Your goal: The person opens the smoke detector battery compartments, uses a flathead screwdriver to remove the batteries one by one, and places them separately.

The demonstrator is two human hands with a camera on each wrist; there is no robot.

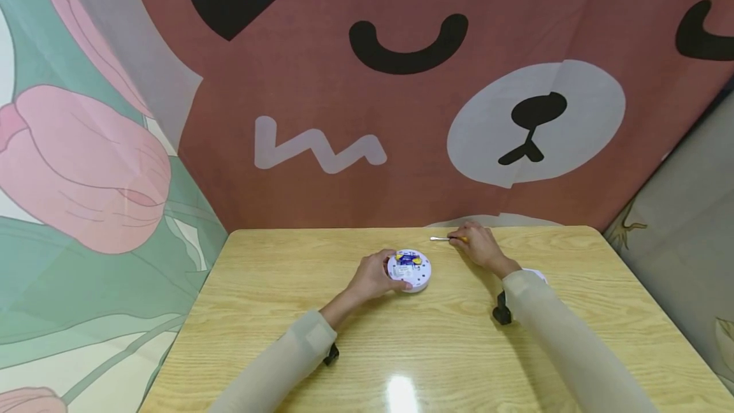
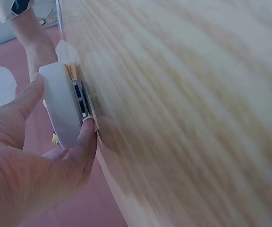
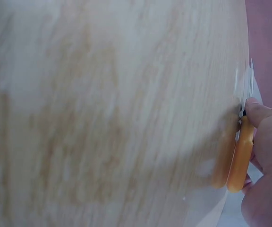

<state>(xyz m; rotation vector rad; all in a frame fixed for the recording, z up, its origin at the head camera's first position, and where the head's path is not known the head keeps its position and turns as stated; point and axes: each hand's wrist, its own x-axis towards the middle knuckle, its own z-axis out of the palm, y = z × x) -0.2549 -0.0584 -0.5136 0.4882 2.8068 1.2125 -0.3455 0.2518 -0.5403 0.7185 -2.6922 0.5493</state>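
Note:
A round white device point(image 1: 421, 280) is held by my left hand point(image 1: 371, 278), thumb on the near rim and fingers round the far side. Its upward face carries a blue and yellow part, a label and small dark holes. In the left wrist view, the white casing point(image 2: 60, 106) shows dark slots on its side, between thumb and fingers. Farther right, at the table's far edge, my right hand point(image 1: 480, 245) grips a screwdriver point(image 1: 462, 239) by its handle. Its metal shaft points left. The right wrist view shows the orange handle point(image 3: 240, 156) low over the glossy table.
The wood-grain table point(image 1: 275, 311) ends at a hanging cloth point(image 1: 321, 196) with a cartoon bear face. A white object point(image 1: 538, 274) lies mostly hidden beneath my right forearm. Black wrist cameras point(image 1: 501, 311) hang below both cuffs.

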